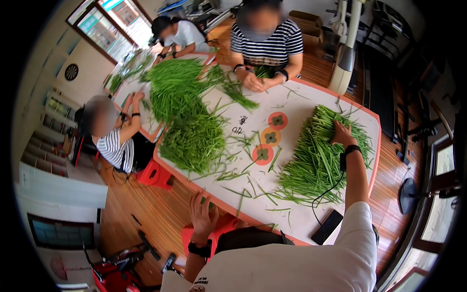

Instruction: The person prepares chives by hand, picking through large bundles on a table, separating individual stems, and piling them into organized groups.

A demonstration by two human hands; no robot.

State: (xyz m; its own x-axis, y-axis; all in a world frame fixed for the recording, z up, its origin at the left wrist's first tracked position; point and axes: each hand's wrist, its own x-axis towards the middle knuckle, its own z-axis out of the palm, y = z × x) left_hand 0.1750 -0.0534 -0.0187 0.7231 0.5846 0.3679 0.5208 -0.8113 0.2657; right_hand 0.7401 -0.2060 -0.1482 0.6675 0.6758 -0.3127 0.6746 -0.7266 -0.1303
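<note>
Room: wood-plank floor [129,204], exercise equipment along the right side, dartboard [71,72] on the left wall.
Table: pale top with an orange-pink border [287,100], three printed round motifs [270,137] near its middle, loose stalks scattered around them.
Right-hand pile: long green stalks [311,168], heaped toward the table's right end.
Right hand [343,134]: laid on the upper part of that pile, fingers spread wide; grip on any stalk cannot be confirmed.
Left hand [203,219]: near the table's front edge, fingers apart; green bits show at them, whether held cannot be told.
Left-hand heaps: more greens [192,141], massed across the table's left half.
Phone [326,227]: black, lying at the near edge, cable attached.
Co-workers: three persons seated around the far and left sides.
</note>
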